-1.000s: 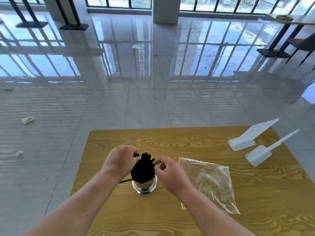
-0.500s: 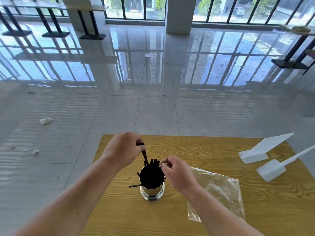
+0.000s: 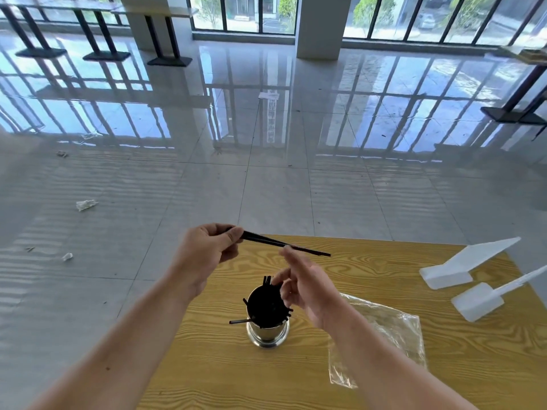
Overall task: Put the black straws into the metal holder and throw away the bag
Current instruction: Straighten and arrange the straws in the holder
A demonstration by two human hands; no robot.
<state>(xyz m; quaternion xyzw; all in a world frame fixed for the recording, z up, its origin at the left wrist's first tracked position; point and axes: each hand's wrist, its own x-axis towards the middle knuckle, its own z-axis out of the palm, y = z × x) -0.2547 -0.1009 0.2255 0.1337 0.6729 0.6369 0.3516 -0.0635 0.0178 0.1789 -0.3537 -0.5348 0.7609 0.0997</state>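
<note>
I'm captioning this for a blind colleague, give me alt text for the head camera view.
A person's left hand holds a few black straws above a metal holder already packed with straws, on a wooden table; the open right hand hovers beside it. An empty clear bag lies to the right.

Head-worn view, forward-down over table (image 3: 384, 261)

Wooden table (image 3: 384, 261), metal holder (image 3: 268, 332), clear bag (image 3: 381, 335), two white scoops (image 3: 461, 266)

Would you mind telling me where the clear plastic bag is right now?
In the head view, the clear plastic bag lies flat on the wooden table, right of the metal holder and partly behind the right hand.
</note>
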